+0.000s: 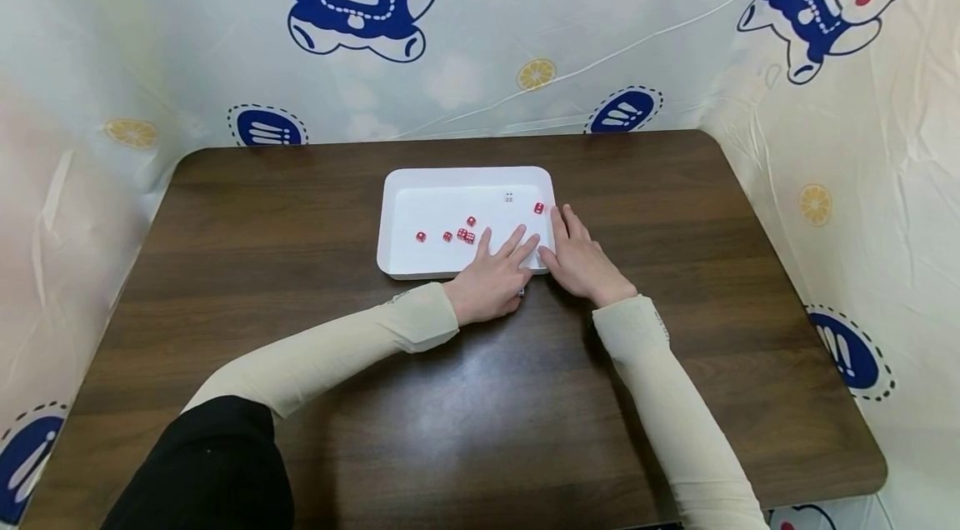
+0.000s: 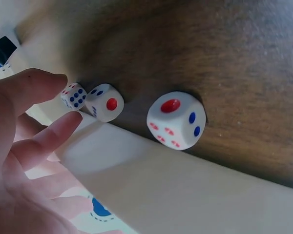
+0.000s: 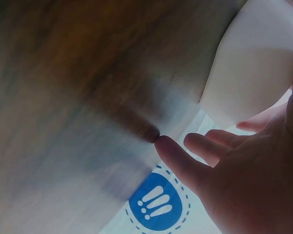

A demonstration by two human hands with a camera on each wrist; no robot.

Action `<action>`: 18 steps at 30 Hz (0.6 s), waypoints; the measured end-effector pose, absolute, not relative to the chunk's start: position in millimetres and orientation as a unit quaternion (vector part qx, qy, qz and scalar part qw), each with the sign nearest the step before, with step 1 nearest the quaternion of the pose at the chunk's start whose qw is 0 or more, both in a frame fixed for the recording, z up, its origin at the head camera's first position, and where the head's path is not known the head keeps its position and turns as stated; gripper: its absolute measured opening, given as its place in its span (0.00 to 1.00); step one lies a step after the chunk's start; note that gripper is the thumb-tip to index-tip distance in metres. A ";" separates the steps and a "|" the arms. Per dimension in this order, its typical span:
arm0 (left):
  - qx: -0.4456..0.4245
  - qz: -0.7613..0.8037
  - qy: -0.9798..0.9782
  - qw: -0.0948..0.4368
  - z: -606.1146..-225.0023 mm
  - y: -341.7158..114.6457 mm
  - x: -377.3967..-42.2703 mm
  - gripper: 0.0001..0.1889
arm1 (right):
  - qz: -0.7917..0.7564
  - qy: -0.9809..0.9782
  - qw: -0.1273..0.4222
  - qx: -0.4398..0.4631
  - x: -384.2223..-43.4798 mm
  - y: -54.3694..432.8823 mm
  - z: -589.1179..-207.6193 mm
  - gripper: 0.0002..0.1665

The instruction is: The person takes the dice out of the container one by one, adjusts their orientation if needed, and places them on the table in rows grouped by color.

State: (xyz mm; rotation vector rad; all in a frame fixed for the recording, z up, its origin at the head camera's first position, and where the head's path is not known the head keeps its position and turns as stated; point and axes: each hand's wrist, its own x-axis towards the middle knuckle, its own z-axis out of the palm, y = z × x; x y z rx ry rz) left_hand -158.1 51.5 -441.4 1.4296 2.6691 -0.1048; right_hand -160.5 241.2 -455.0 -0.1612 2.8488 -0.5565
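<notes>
A white rectangular tray [image 1: 408,262] lies on the table with several small red dice [image 1: 466,236] and a whitish die [image 1: 508,197] in it. My left hand [image 1: 491,276] reaches over the tray's near edge, fingers extended and spread. In the left wrist view, white dice with red and blue pips stand along the outside of the tray wall [image 2: 215,195]: a near die [image 2: 176,120], a middle die [image 2: 105,103] and a far die [image 2: 73,96] close to my thumb and finger. My right hand [image 1: 585,259] is at the tray's right edge, fingers extended, holding nothing visible.
The dark wooden table [image 1: 450,430] has rounded corners. A printed sheet [image 1: 465,80] with cartoon figures hangs behind and at the sides. At the bottom edge, a thin black object [image 1: 660,526] is partly in view.
</notes>
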 end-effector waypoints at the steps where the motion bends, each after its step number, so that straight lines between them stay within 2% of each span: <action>1: 0.473 -0.034 0.879 0.051 -441.0 51.4 -158.1 0.20 | -0.190 0.973 0.116 -0.055 -160.9 241.4 -455.1 0.44; 6: 0.480 -0.027 0.876 0.043 -436.0 50.4 -156.6 0.19 | -0.191 0.973 0.117 -0.055 -161.0 242.2 -455.1 0.44; 13: 0.475 0.027 0.877 0.071 -423.6 44.3 -156.6 0.23 | -0.188 0.973 0.121 -0.053 -160.2 241.9 -453.1 0.44; 18: 0.449 0.050 0.891 0.031 -417.0 39.5 -161.0 0.22 | -0.190 0.973 0.124 -0.052 -159.8 242.4 -452.1 0.44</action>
